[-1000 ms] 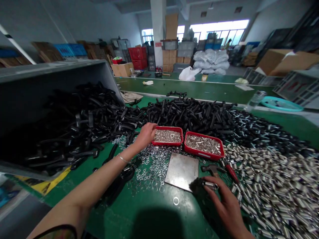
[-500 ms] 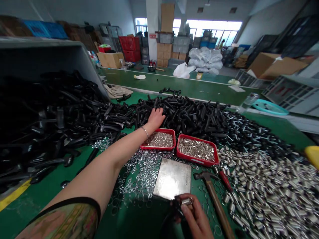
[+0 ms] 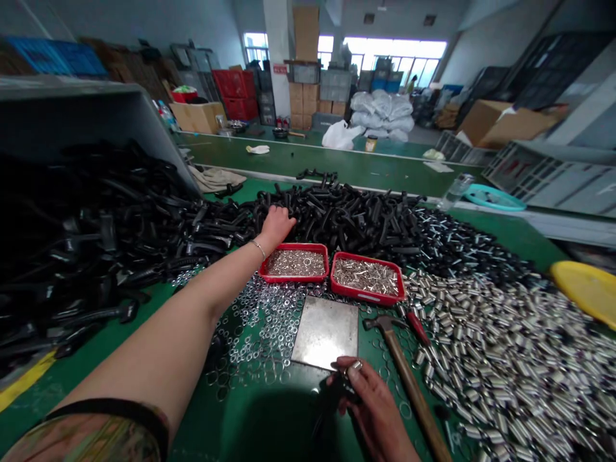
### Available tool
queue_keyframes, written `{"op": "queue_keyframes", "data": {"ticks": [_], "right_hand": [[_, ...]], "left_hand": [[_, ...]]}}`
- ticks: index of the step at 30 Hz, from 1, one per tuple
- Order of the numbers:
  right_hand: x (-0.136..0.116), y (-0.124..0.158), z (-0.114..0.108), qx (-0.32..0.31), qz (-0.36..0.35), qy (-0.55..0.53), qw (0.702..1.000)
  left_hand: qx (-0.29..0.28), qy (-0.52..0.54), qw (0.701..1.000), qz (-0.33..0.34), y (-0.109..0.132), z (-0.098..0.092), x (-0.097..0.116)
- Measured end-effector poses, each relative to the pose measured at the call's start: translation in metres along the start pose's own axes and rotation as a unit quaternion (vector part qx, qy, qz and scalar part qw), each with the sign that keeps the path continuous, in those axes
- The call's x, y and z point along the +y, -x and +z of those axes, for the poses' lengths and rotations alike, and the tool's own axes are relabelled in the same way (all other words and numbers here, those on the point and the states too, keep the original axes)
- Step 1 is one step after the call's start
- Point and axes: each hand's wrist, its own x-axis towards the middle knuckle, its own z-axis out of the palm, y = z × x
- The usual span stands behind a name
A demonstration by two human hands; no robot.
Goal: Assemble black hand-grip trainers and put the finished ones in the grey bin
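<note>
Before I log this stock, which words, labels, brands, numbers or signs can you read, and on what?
No text can be read.
Red sign on the pillar: too small and blurred.
Red characters on the grey crate at right: too blurred.
White label on the right red tray: any print too small.

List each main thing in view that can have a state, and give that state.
Left hand, at the black heap, grip hidden
Right hand, holding a black part
Left red tray, holding small metal pieces
Right red tray, holding slim metal pieces
Hammer, lying down, unheld
Metal plate, lying flat
Grey bin, tipped on its side, black parts inside
Cardboard box at right, open
</note>
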Motion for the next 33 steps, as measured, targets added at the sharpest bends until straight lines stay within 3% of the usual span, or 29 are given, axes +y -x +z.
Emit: {"op": "queue_keyframes", "data": {"ticks": [4, 8, 12, 14, 17, 20, 23, 27, 29, 31, 33], "right_hand": [[0.008, 0.017, -0.006, -0.021, 0.043, -0.016, 0.999], [0.011, 0.027, -0.009, -0.029, 0.059, -0.031, 0.997], [0.005, 0.022, -0.004, -0.028, 0.057, -0.059, 0.996], [0.002, 0.015, -0.002, -0.024, 0.055, -0.046, 0.997], [-0.002, 0.003, -0.001, -0.009, 0.016, 0.007, 1.000], [-0.009, -0.008, -0.004, 0.003, -0.032, 0.084, 0.996], [-0.016, -0.018, -0.006, 0.030, -0.094, 0.167, 0.981], [-0.025, -0.023, -0.008, 0.051, -0.134, 0.216, 0.966], [-0.030, -0.022, -0.011, 0.052, -0.126, 0.231, 0.964], [-0.036, -0.022, -0.017, 0.062, -0.122, 0.258, 0.957], [-0.044, -0.025, -0.024, 0.089, -0.138, 0.300, 0.940]], "left_hand": [[0.021, 0.017, 0.998, -0.050, 0.005, -0.004, 0.008], [0.057, 0.044, 0.994, -0.077, 0.008, -0.016, 0.002], [0.165, 0.119, 0.968, -0.147, 0.019, -0.043, -0.024], [0.202, 0.133, 0.960, -0.143, 0.028, -0.061, -0.039], [0.185, 0.126, 0.970, -0.090, 0.048, -0.087, -0.049], [0.128, 0.135, 0.981, -0.059, 0.075, -0.094, -0.032], [0.115, 0.140, 0.981, -0.068, 0.097, -0.078, 0.002], [0.113, 0.180, 0.974, -0.081, 0.100, -0.065, 0.032], [0.188, 0.238, 0.947, -0.111, 0.095, -0.075, 0.039], [0.279, 0.328, 0.890, -0.149, 0.097, -0.093, 0.049], [0.301, 0.441, 0.831, -0.154, 0.109, -0.106, 0.069]]}}
